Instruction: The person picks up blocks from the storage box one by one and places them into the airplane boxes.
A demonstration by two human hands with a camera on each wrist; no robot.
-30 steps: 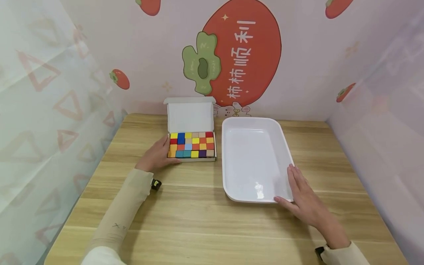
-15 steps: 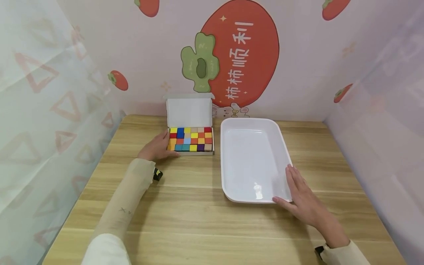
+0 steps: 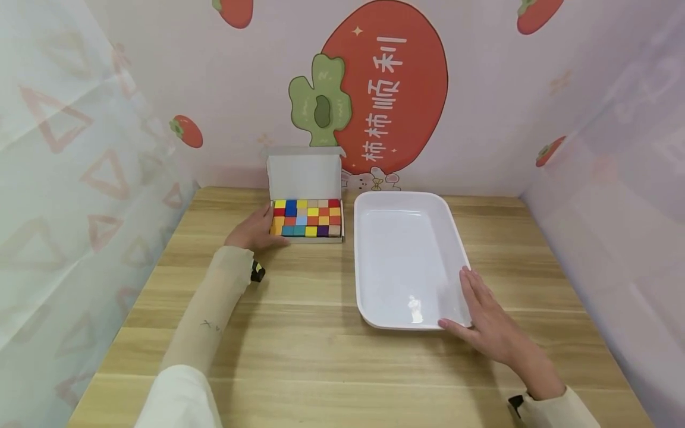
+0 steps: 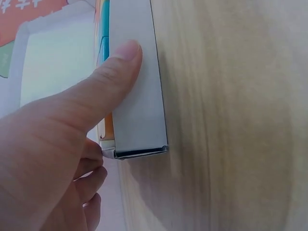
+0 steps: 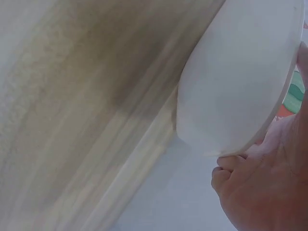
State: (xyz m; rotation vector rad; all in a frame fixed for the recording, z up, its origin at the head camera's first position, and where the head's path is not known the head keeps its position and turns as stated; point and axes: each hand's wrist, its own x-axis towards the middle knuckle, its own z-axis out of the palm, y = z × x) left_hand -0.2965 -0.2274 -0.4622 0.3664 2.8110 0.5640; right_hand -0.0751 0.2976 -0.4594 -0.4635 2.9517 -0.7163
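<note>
My left hand [image 3: 251,230] holds the near left corner of a small white cardboard box [image 3: 305,177], its lid standing up at the back. Rows of coloured wooden blocks [image 3: 307,217] fill the box. In the left wrist view the thumb presses flat on the front wall, while the other fingers lie at the box's left side. On the right, my right hand [image 3: 492,327] grips the near right corner of a deep white tray [image 3: 407,261]. Its thumb lies over the near rim and the fingers along the right side; the right wrist view shows some fingers curled below the rim.
The wooden table [image 3: 321,374] ends at a back wall [image 3: 241,89] printed with persimmons. A narrow strip of table separates the box from the tray. Pale printed curtains [image 3: 69,196] hang on the left and right sides.
My left hand has pushed the box with its blocks away from me, toward the back wall. The right hand and the tray stay in place; the view shifts slightly.
</note>
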